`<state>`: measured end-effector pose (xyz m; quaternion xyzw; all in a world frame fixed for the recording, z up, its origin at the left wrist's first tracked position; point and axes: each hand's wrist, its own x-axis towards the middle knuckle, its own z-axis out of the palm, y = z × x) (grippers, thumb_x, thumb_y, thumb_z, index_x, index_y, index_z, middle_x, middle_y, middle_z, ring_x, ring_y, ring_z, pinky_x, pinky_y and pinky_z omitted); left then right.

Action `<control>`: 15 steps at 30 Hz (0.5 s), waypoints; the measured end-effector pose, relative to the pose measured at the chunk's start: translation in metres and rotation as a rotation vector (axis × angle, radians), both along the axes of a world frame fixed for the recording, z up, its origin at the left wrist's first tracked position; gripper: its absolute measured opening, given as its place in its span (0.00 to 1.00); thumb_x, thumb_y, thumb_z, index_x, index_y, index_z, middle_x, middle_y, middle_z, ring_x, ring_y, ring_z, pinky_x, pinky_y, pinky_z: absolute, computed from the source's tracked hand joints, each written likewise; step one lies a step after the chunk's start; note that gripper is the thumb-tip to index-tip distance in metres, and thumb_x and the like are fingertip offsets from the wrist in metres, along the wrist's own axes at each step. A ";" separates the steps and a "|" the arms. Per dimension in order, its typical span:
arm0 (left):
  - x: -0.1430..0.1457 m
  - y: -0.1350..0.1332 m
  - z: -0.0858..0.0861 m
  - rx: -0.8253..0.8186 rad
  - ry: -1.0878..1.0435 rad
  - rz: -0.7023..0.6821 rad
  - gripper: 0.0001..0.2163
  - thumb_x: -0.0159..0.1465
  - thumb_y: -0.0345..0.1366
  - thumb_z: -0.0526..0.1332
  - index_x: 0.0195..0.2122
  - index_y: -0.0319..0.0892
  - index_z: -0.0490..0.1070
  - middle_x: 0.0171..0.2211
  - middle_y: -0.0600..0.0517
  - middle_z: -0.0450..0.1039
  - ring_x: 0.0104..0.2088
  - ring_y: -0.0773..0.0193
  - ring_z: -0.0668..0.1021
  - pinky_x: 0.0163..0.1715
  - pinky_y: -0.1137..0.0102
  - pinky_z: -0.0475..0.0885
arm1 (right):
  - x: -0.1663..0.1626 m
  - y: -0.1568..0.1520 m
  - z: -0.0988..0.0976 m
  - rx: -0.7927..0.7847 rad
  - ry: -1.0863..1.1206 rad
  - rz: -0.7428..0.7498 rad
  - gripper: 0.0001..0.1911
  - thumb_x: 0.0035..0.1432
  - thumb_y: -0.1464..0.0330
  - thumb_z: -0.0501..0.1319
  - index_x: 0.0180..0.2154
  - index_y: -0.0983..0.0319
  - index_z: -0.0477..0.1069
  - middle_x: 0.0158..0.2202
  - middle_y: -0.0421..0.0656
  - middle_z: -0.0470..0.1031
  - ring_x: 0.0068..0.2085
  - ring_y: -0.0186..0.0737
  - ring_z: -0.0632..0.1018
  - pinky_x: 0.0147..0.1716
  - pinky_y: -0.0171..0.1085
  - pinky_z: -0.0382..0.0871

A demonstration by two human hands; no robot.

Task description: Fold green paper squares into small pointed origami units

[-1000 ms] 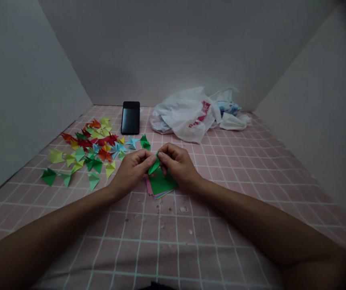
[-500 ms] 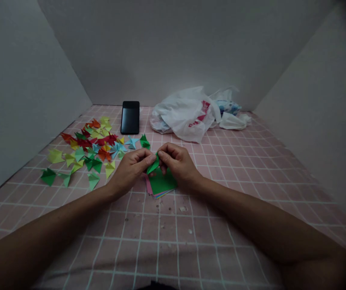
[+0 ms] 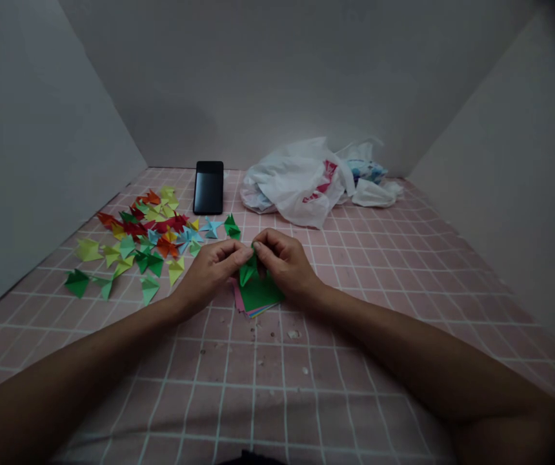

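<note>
Between both hands is a small folded piece of green paper [image 3: 248, 272], partly covered by my fingers. My left hand [image 3: 212, 270] pinches it from the left, thumb on top. From the right, my right hand [image 3: 287, 263] pinches its upper end between thumb and forefinger. Just below the hands lies a stack of square paper sheets [image 3: 261, 294], green on top, with pink, blue and yellow edges peeking out. A finished-looking green paper crane [image 3: 232, 227] rests beyond my left hand.
Many folded paper cranes [image 3: 135, 230] in red, yellow, green and blue spread over the left side. A black phone [image 3: 208, 188] lies near the back wall. White plastic bags [image 3: 301, 181] sit crumpled at the back. Pink checked cloth [image 3: 393, 278] covers the surface.
The folded green paper has turned between my fingers, and its lower part now hangs more upright. Both hands stay in nearly the same place.
</note>
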<state>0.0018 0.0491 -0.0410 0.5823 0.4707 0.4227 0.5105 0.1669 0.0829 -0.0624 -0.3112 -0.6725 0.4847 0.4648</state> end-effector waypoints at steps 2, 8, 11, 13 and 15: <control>0.001 0.000 0.000 0.011 -0.006 -0.010 0.12 0.60 0.44 0.66 0.29 0.40 0.73 0.26 0.55 0.69 0.27 0.68 0.71 0.28 0.73 0.68 | 0.000 0.000 0.000 0.017 -0.018 -0.018 0.10 0.63 0.65 0.59 0.29 0.60 0.67 0.25 0.36 0.66 0.28 0.32 0.67 0.27 0.33 0.60; 0.001 0.001 0.000 -0.031 -0.031 -0.027 0.11 0.59 0.42 0.67 0.30 0.39 0.73 0.28 0.53 0.73 0.28 0.67 0.74 0.30 0.72 0.69 | 0.002 0.000 0.002 -0.114 0.047 0.059 0.14 0.65 0.60 0.58 0.30 0.60 0.66 0.23 0.35 0.65 0.23 0.31 0.68 0.24 0.33 0.61; 0.001 0.002 -0.001 -0.042 -0.048 -0.020 0.11 0.60 0.42 0.66 0.31 0.39 0.73 0.28 0.53 0.74 0.29 0.67 0.74 0.31 0.72 0.69 | 0.001 0.002 0.002 -0.182 0.128 0.119 0.16 0.63 0.56 0.61 0.30 0.60 0.66 0.23 0.35 0.66 0.22 0.30 0.68 0.23 0.32 0.60; 0.001 0.003 -0.001 -0.035 -0.045 -0.003 0.11 0.60 0.42 0.66 0.32 0.39 0.73 0.29 0.53 0.74 0.29 0.67 0.75 0.32 0.71 0.69 | 0.000 0.003 0.002 -0.217 0.149 0.123 0.16 0.59 0.56 0.65 0.31 0.61 0.66 0.23 0.34 0.65 0.21 0.28 0.67 0.21 0.31 0.59; 0.002 0.003 -0.001 -0.021 -0.045 0.009 0.11 0.59 0.42 0.67 0.32 0.38 0.74 0.29 0.52 0.74 0.30 0.67 0.75 0.32 0.71 0.69 | -0.001 0.003 0.002 -0.241 0.144 0.104 0.16 0.56 0.57 0.68 0.31 0.60 0.66 0.23 0.33 0.65 0.20 0.28 0.65 0.20 0.31 0.57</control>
